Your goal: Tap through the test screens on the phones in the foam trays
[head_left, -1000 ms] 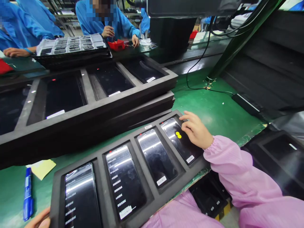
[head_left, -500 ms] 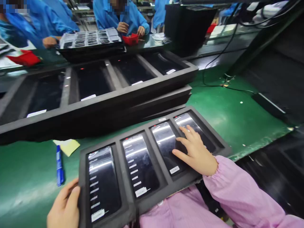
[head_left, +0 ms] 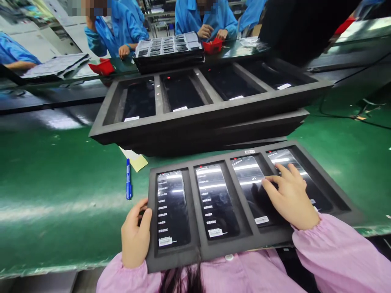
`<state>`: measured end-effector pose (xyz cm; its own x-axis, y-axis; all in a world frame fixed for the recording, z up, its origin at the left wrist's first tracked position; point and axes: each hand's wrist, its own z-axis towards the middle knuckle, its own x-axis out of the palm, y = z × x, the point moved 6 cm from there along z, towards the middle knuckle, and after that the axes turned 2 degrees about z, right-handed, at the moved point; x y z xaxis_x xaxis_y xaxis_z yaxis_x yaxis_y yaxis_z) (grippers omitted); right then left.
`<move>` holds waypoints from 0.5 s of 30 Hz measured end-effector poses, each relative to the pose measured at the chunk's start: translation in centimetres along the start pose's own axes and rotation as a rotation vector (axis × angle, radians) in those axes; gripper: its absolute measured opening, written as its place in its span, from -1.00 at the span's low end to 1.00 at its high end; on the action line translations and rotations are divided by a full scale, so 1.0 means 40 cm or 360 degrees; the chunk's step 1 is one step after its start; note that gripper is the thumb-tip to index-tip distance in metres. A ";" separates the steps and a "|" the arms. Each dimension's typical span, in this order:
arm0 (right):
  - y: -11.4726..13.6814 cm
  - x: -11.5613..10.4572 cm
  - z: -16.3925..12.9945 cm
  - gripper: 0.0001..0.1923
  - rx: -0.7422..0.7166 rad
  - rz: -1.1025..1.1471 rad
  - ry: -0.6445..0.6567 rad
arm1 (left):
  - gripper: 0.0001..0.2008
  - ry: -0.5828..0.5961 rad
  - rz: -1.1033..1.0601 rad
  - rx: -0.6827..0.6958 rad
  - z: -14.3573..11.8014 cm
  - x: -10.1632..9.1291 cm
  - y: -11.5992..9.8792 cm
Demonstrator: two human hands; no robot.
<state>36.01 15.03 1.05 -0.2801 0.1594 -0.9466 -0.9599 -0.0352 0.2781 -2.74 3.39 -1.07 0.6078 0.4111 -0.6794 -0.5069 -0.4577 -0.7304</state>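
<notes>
Left hand: thumb and fingers bent against the left edge of the dark foam tray; whether they clamp it cannot be determined. Tray: positioned at the near edge of the green table, one phone per compartment. First phone and second phone: text lists displayed. Third phone: white label near lower end. Right hand: fingers spread over the third phone and fourth phone; contact cannot be determined.

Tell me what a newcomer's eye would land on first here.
Four phones in a dark tray at the table's near edge, the two leftmost showing white writing. The left hand is at the tray's left edge; the right hand is over the two right-hand phones. Behind stands a tray stack.
</notes>
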 end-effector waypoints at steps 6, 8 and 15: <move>0.018 -0.012 -0.006 -0.61 -0.0169 0.0168 -0.0189 | -0.47 -0.0007 0.0083 0.0152 -0.005 -0.005 -0.008; 0.019 -0.011 -0.007 -0.60 -0.0142 0.0113 -0.0149 | -0.46 -0.0006 0.0059 0.0130 -0.003 -0.006 -0.002; 0.019 -0.010 -0.013 -0.61 -0.0104 -0.0015 -0.0055 | -0.47 -0.0006 0.0019 -0.0084 0.003 -0.006 0.003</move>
<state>35.37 14.41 1.54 -0.2715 0.1942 -0.9426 -0.9615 -0.0979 0.2568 -3.02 3.35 -0.99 0.5997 0.4079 -0.6885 -0.4810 -0.5038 -0.7175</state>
